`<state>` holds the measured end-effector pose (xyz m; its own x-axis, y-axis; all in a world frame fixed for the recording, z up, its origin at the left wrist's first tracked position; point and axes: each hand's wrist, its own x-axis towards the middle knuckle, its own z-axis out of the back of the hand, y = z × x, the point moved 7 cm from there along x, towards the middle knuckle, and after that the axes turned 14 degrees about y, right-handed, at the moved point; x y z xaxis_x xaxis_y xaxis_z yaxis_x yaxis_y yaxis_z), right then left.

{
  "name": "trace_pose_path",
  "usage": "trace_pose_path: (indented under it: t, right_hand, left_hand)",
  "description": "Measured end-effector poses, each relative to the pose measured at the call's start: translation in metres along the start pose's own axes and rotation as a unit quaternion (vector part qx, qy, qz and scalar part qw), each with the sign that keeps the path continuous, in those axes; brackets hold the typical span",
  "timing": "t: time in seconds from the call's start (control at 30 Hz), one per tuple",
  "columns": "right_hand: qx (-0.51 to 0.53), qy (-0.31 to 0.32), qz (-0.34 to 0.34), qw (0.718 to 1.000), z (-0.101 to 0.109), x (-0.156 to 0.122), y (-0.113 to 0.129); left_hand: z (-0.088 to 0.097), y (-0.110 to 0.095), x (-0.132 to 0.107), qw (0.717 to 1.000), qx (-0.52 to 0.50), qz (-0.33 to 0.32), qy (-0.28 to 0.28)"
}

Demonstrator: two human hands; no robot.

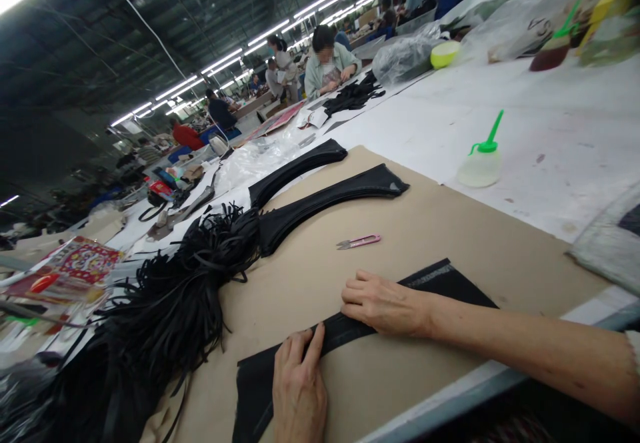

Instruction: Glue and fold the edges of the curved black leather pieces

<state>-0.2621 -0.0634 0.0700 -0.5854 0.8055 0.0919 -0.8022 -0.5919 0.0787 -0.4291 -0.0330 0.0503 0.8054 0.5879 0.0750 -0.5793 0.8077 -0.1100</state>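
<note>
A black curved material piece (345,333) lies across the brown board in front of me, one end wide at the lower left and the other at the right. My left hand (300,386) rests on its left part, fingers stretched out and pressing near the upper edge. Farther right, my right hand (385,304) has its fingers curled together at the same upper edge, closed on the piece; the fingertips are partly hidden. Pink-handled thread snips (360,242) lie on the board beyond my right hand, touched by neither hand.
Stacked black curved pieces (335,193) lie farther back on the brown board (430,229). A heap of black strips (170,303) spreads along the left. A green-tipped squeeze bottle (480,163) stands on the white tabletop at the right. Several people work in the background, including a person (327,66) across the table.
</note>
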Motion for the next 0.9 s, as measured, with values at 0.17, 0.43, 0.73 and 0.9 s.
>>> trace_pose_path:
  t: [0.17,0.43,0.73,0.9]
  right_hand:
    - [0.032,0.007,-0.016,0.999,0.003,-0.001,-0.001]
    - [0.068,0.034,-0.087,0.993,0.012,0.0,-0.008]
    - [0.084,0.033,-0.097,0.991,0.007,-0.002,-0.006]
    - [0.065,0.028,-0.093,0.993,0.007,-0.005,0.0]
  left_hand:
    - [-0.001,-0.002,0.0,1.0,0.001,-0.003,-0.007]
    - [0.0,-0.003,0.0,1.0,-0.001,0.001,-0.007]
    - [0.02,-0.008,0.008,0.993,-0.017,0.067,-0.1]
    - [0.015,-0.023,0.027,0.993,-0.079,-0.021,-0.087]
